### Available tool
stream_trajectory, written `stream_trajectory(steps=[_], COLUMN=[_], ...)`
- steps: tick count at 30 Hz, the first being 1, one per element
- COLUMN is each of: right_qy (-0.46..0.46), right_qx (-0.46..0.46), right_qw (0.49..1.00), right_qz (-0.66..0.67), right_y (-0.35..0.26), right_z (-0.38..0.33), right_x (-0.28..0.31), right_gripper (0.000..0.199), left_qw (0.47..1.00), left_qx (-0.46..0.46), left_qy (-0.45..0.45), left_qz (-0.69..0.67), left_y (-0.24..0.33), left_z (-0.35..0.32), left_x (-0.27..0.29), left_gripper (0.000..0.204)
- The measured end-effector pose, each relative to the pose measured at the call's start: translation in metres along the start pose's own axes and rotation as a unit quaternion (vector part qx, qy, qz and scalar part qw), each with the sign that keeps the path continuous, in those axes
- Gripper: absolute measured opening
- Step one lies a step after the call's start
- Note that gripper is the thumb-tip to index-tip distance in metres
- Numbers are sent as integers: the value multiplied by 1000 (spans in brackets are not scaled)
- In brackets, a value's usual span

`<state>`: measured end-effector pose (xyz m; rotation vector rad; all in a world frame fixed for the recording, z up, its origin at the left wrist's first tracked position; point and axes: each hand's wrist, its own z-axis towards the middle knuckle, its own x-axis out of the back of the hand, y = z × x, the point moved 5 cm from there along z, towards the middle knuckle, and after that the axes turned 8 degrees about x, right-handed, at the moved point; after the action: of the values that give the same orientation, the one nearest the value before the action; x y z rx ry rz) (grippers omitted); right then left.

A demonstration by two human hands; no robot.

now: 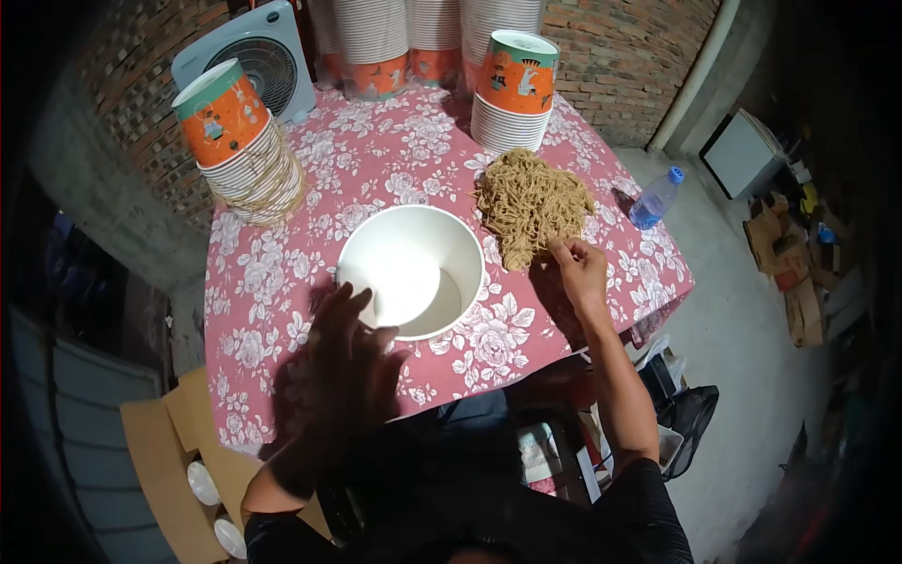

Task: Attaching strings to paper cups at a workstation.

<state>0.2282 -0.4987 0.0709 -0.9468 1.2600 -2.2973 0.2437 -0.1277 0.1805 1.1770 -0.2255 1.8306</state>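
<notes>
An open white paper bucket (411, 221) stands in the middle of the table, its inside facing up at me. My left hand (349, 343), in shadow, is at the bucket's near left side with its fingers apart and nothing held. To the right of the bucket lies a tangled heap of tan cords (534, 202). At the heap's near right edge, my right hand (583, 271) pinches with thumb and forefinger, seemingly on a cord; the fingertips partly hide it.
A pink flowered cloth covers the table (376, 155). Orange-and-green bucket stacks stand at the left (225, 132), cords draped round it, and behind the heap (515, 89). More wrapped stacks (374, 47), a fan (263, 70) and a water bottle (655, 199) stand around.
</notes>
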Motion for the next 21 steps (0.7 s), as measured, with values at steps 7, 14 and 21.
stream_trajectory(steps=[7, 14, 21], right_qy=[-122, -232, -183], right_qx=[61, 58, -195], right_qw=[986, 944, 906], right_qz=[99, 229, 329], right_y=[-77, -115, -84], right_z=[-89, -176, -189], right_x=[18, -2, -15], right_gripper=[14, 4, 15], left_qw=[964, 894, 680], left_qx=[-62, 104, 284], left_qy=[-39, -145, -358], left_qz=[-256, -412, -574], left_y=[45, 60, 38], left_z=[-30, -50, -71], left_x=[-24, -90, -114], left_gripper=[38, 53, 19])
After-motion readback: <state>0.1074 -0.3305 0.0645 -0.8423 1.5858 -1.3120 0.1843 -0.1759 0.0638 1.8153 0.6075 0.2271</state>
